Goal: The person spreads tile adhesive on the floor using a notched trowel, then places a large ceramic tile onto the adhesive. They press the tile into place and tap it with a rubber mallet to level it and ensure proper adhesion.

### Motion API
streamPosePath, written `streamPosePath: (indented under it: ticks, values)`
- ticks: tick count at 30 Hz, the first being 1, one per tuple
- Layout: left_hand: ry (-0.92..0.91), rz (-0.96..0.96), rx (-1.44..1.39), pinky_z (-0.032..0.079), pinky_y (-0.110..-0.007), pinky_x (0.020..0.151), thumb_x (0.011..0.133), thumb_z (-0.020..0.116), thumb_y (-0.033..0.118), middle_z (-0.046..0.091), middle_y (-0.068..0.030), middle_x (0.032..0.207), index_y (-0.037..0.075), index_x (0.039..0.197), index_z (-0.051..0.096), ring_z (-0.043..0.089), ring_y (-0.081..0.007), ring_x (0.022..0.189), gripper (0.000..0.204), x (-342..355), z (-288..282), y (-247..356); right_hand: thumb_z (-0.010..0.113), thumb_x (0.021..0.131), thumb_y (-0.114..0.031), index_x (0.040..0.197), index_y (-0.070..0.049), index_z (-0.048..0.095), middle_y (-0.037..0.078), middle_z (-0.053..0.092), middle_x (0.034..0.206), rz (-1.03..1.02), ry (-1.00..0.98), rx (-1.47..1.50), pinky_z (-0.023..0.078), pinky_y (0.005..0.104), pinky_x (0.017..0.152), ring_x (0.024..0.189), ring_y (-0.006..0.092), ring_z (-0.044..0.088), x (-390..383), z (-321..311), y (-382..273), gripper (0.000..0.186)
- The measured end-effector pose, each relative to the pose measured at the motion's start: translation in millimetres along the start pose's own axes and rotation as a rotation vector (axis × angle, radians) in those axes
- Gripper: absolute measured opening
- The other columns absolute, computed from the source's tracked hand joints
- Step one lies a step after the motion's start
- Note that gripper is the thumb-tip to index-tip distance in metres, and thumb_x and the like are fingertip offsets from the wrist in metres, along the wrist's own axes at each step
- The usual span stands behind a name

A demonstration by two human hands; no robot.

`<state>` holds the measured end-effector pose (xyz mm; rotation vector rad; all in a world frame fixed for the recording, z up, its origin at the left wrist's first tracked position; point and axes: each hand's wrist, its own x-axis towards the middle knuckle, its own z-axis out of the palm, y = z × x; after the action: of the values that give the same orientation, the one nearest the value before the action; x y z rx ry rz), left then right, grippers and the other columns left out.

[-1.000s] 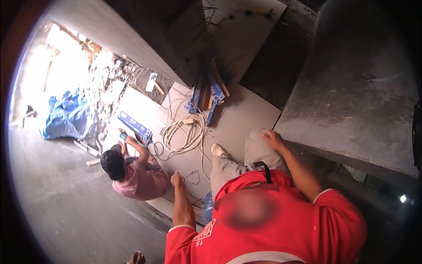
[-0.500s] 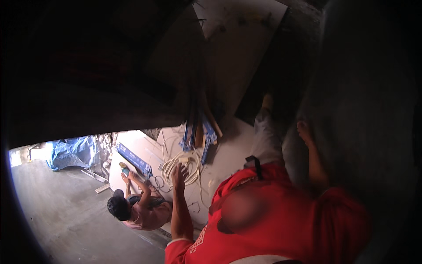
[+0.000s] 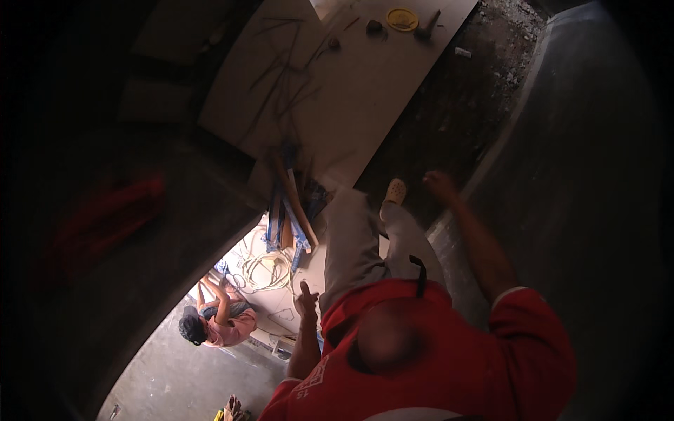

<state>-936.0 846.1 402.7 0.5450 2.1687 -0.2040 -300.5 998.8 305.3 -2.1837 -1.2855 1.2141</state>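
Observation:
My left hand [image 3: 305, 299] is in the air beside my trouser leg, fingers apart, holding nothing. Nearest to it are a coil of pale cable [image 3: 267, 271] and a bundle of long strips with blue-printed wrapping [image 3: 289, 221], both lower down on pale panels. My right hand [image 3: 439, 185] hangs out ahead in dim light, beside my foot in a yellow clog [image 3: 395, 191]. Its fingers look loosely curled, with nothing showing in them. Neither hand touches anything.
A large pale panel [image 3: 372, 91] lies ahead, carrying a round yellow dish [image 3: 402, 19], a hammer-like tool [image 3: 427, 29] and thin strips. Rubble [image 3: 519, 49] lines the wall at far right. A co-worker [image 3: 228, 319] crouches at left. A dark slab edge [image 3: 189, 281] blocks the left.
My view has swung, bringing more of the panel ahead into sight. My right hand has moved forward and left, and one foot has stepped. My left hand has dropped slightly from its raised pose.

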Motion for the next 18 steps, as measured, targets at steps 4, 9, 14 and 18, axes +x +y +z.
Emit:
streamPosePath:
  ticks: [4,9,14,18]
  values:
    - [-0.017,0.180,-0.326,0.040,-0.031,0.052,0.103,0.054,0.060,0.063,-0.0016,0.066,0.009,0.077,0.068,0.052,-0.0088,0.056,0.058,11.2,28.5,176.6,0.071,0.095,-0.037,0.120,0.000,0.073,0.020,0.073,0.119,0.150,-0.179,0.000,0.054,0.0439,0.099,0.112,0.0359,0.070,41.4,-54.7,-22.1,0.045]
    - [0.065,0.304,-0.143,0.048,-0.038,0.063,0.097,0.062,0.050,0.066,-0.0060,0.068,0.004,0.078,0.071,0.060,-0.0175,0.063,0.051,67.2,86.3,358.0,0.073,0.090,-0.032,0.127,-0.001,0.070,0.021,0.071,0.125,0.323,-0.126,-0.052,0.052,0.0426,0.101,0.118,0.0359,0.068,114.7,-146.7,-34.0,0.048]
    - [0.267,0.722,0.264,0.053,-0.049,0.083,0.094,0.062,0.039,0.072,-0.0282,0.097,-0.002,0.094,0.072,0.070,-0.0441,0.094,0.043,164.9,165.6,579.0,0.069,0.092,-0.022,0.124,-0.002,0.069,0.022,0.073,0.111,0.486,-0.143,-0.318,0.054,0.0429,0.093,0.104,0.0367,0.071,245.7,-230.7,10.2,0.037]
    - [0.073,0.633,0.105,0.052,-0.051,0.086,0.096,0.062,0.034,0.071,-0.0262,0.093,-0.004,0.101,0.072,0.068,-0.0446,0.089,0.040,216.3,203.2,782.9,0.068,0.095,-0.024,0.120,-0.004,0.069,0.018,0.071,0.094,0.270,0.026,-0.402,0.053,0.0427,0.081,0.085,0.0308,0.069,377.2,-265.7,53.1,0.032]
